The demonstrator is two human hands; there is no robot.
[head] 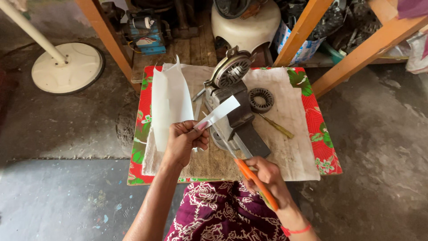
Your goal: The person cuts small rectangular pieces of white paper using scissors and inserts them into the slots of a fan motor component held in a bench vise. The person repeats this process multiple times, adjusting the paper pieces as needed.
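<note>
right hand (263, 176): closed on orange-handled scissors (249, 174), blades aimed up-left at the strip
left hand (185, 140): pinching a folded white sheet (167, 105) and a narrow white strip (218, 112), fingers shut, both held above the table
step: looks like mid-cut, strip nearly off the sheet
next: likely needs the blades kept square to the strip's edge, paper held taut
table (327, 151): metal vise-like fixture (236, 118), ring stator (261, 99), screwdriver (275, 126) beyond the hands

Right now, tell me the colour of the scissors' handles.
Orange, seen in the head view: scissors in the right hand.
</note>
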